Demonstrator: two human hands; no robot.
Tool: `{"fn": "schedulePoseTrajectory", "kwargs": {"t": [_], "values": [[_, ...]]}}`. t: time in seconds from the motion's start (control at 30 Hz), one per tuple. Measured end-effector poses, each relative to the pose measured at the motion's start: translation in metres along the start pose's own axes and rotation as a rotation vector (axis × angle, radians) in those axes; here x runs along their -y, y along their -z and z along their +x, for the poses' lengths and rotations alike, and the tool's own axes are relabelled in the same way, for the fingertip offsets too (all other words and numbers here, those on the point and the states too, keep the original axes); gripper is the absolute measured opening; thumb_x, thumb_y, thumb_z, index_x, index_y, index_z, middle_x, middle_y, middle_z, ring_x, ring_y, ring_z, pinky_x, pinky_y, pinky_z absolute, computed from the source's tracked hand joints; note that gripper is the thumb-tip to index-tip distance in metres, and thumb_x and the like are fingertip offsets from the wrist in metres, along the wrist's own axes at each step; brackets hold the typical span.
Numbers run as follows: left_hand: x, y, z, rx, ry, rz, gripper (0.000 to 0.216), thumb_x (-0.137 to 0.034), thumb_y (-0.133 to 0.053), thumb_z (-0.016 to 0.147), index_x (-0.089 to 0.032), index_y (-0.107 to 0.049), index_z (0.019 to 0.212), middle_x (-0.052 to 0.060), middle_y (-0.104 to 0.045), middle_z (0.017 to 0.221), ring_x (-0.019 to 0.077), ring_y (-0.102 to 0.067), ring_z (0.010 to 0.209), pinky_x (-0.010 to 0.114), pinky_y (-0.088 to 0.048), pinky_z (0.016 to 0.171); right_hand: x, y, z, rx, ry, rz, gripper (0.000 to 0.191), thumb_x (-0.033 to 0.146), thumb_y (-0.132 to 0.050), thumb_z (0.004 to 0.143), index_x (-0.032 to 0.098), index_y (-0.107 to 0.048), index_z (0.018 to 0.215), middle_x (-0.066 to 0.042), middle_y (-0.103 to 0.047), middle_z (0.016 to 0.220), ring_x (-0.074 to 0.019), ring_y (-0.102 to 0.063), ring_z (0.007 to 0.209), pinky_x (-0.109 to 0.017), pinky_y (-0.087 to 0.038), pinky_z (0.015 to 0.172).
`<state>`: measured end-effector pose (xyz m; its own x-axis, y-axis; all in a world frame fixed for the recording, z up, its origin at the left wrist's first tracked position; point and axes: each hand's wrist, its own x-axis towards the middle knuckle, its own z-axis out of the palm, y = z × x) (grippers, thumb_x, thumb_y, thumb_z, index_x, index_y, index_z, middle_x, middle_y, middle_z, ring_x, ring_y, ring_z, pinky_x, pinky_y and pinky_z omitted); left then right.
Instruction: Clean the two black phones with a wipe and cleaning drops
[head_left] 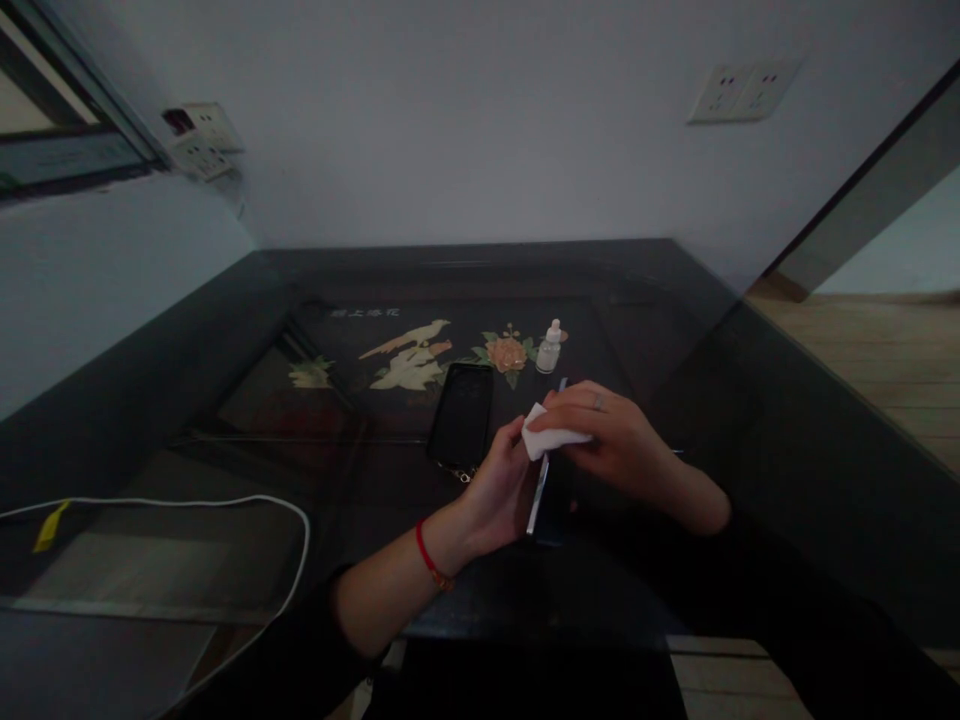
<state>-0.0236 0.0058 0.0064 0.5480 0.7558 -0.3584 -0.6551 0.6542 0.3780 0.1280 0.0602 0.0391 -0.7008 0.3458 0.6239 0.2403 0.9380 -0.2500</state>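
Note:
My left hand (pixel 501 492), with a red cord at the wrist, is closed around the left edge of a dark smartphone (pixel 549 505) held on edge above the table. Pressed against the phone's upper part is a folded white tissue (pixel 551 436), pinched in the fingers of my right hand (pixel 619 435), which wears a ring. Those fingers hide the top of the phone. To the left of my hands lies a black phone case (pixel 460 412) with a small chain at its lower end. Beyond them stands a clear dropper bottle (pixel 549 350) with a white top.
The dark glossy table (pixel 645 300) has a bird-and-flower picture in its surface and meets the wall at the back. A white cable (pixel 259 498) with a yellow tag (pixel 51 527) runs along the left front. Wall sockets (pixel 742 90) are at the upper right.

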Motion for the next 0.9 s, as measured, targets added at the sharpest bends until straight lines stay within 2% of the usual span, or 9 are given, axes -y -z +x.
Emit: {"fn": "schedulePoseTrajectory", "kwargs": {"t": [0.07,0.2,0.27,0.4,0.5,0.57,0.73,0.83,0.9], "values": [[0.000,0.001,-0.001,0.017,-0.022,-0.015,0.053,-0.052,-0.033,0.094,-0.024,-0.053,0.135,0.004,-0.070,0.092,0.0147,-0.061,0.064,0.027,-0.047,0.065,0.006,-0.001,0.000,0.002,0.042,-0.016,0.019,0.011,-0.050,0.088,0.017,-0.066,0.098,-0.006,-0.070,0.090,-0.0176,-0.063,0.085,-0.034,-0.049,0.076],[0.000,0.001,-0.003,0.117,-0.065,-0.038,0.051,-0.055,-0.032,0.094,-0.035,-0.046,0.139,0.003,-0.068,0.111,0.0132,-0.064,0.074,0.024,-0.046,0.067,0.024,-0.007,-0.003,0.113,0.175,0.083,0.020,0.013,-0.051,0.088,0.016,-0.066,0.100,-0.006,-0.070,0.088,-0.0172,-0.063,0.085,-0.032,-0.049,0.075],[0.000,0.002,-0.003,0.102,-0.049,-0.013,0.055,-0.059,-0.028,0.093,-0.035,-0.044,0.140,0.003,-0.066,0.114,0.0143,-0.064,0.079,0.025,-0.046,0.072,0.022,-0.006,-0.003,0.114,0.158,0.084,0.019,0.013,-0.051,0.088,0.015,-0.066,0.099,-0.006,-0.070,0.089,-0.0172,-0.063,0.085,-0.031,-0.049,0.075],[0.003,0.003,-0.002,0.058,0.023,0.105,0.072,-0.071,-0.021,0.087,-0.029,-0.044,0.141,0.008,-0.063,0.119,0.0216,-0.062,0.093,0.034,-0.046,0.079,-0.005,0.007,-0.002,0.009,-0.014,-0.054,0.018,0.012,-0.052,0.088,0.017,-0.068,0.095,-0.006,-0.072,0.091,-0.0179,-0.064,0.087,-0.031,-0.049,0.076],[0.003,0.003,-0.002,0.105,0.014,0.177,0.068,-0.070,-0.022,0.088,-0.034,-0.039,0.143,0.007,-0.059,0.125,0.0232,-0.059,0.100,0.037,-0.045,0.081,-0.020,0.017,0.000,-0.047,-0.118,-0.127,0.017,0.012,-0.054,0.087,0.020,-0.069,0.093,-0.004,-0.072,0.092,-0.0191,-0.064,0.089,-0.033,-0.048,0.081],[0.004,0.003,-0.003,0.121,0.016,0.199,0.066,-0.070,-0.023,0.088,-0.037,-0.037,0.143,0.007,-0.058,0.126,0.0232,-0.058,0.101,0.037,-0.045,0.080,-0.018,0.019,0.001,-0.074,-0.141,-0.124,0.018,0.011,-0.055,0.086,0.020,-0.069,0.093,-0.005,-0.072,0.092,-0.0190,-0.063,0.089,-0.033,-0.049,0.082],[0.004,0.001,-0.004,0.110,0.017,0.237,0.073,-0.073,-0.025,0.085,-0.031,-0.039,0.144,0.010,-0.058,0.125,0.0246,-0.057,0.103,0.036,-0.045,0.080,-0.009,0.018,0.001,-0.029,-0.142,-0.045,0.021,0.011,-0.054,0.084,0.020,-0.070,0.094,-0.005,-0.072,0.091,-0.0194,-0.064,0.089,-0.033,-0.049,0.079],[0.004,0.000,-0.005,0.142,0.007,0.258,0.062,-0.067,-0.029,0.089,-0.039,-0.037,0.143,0.007,-0.053,0.133,0.0237,-0.057,0.106,0.035,-0.046,0.080,-0.020,0.022,0.000,-0.130,-0.345,0.041,0.017,0.014,-0.056,0.083,0.020,-0.071,0.089,-0.005,-0.073,0.092,-0.0197,-0.066,0.088,-0.033,-0.048,0.078],[0.003,0.000,-0.006,0.165,0.025,0.256,0.060,-0.066,-0.030,0.089,-0.042,-0.034,0.144,0.007,-0.050,0.137,0.0250,-0.057,0.109,0.037,-0.047,0.081,-0.030,0.025,-0.001,-0.196,-0.529,0.181,0.013,0.020,-0.060,0.081,0.019,-0.071,0.087,-0.004,-0.073,0.086,-0.0189,-0.066,0.078,-0.031,-0.048,0.071]]}}
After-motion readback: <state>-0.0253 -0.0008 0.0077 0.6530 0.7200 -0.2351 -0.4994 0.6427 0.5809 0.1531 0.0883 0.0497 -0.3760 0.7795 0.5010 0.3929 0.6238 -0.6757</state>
